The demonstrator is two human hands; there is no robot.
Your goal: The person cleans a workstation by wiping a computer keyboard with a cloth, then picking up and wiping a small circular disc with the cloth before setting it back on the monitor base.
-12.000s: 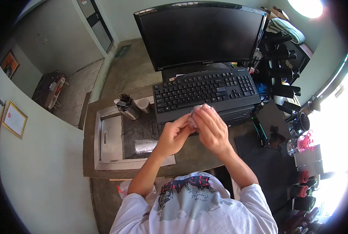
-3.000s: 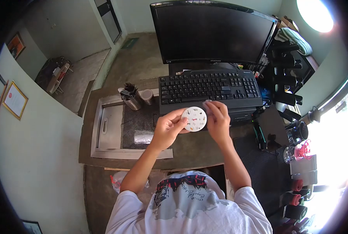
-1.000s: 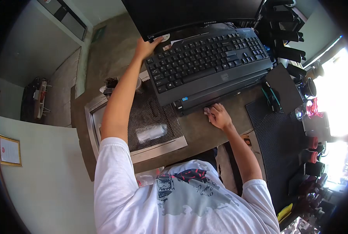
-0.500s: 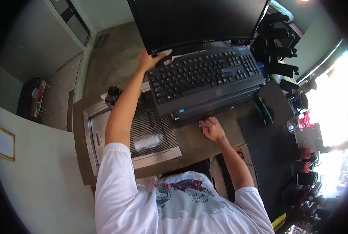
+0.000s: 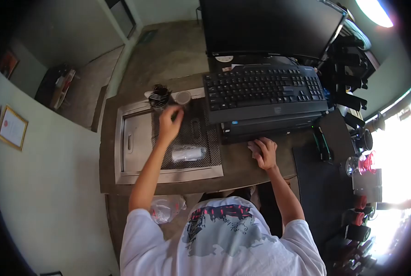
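Observation:
My left hand (image 5: 171,124) is over the mesh drip tray (image 5: 200,142), just below a round whitish lid or cup top (image 5: 183,97) and a dark container of black bristly or stick-like items (image 5: 159,95). Its fingers are bent and smeared by motion, so I cannot make out whether they hold anything. On the counter in front of the black computer case (image 5: 270,127), my right hand (image 5: 266,152) is closed on a crumpled pale cloth or tissue (image 5: 253,148). A clear-wrapped white roll or packet (image 5: 188,153) lies on the mesh, nearer to my body.
A black keyboard (image 5: 265,87) rests on the computer case, with a dark monitor (image 5: 270,27) behind it. To the right are a black mat (image 5: 320,184), a glass vessel with a red part (image 5: 361,163) and a dark cup (image 5: 364,139). A plastic bag (image 5: 167,208) is below the counter edge.
My left hand has come back from beside the monitor's lower left corner to above the drip tray. My right hand stays on the counter with the crumpled cloth. The camera view has shifted.

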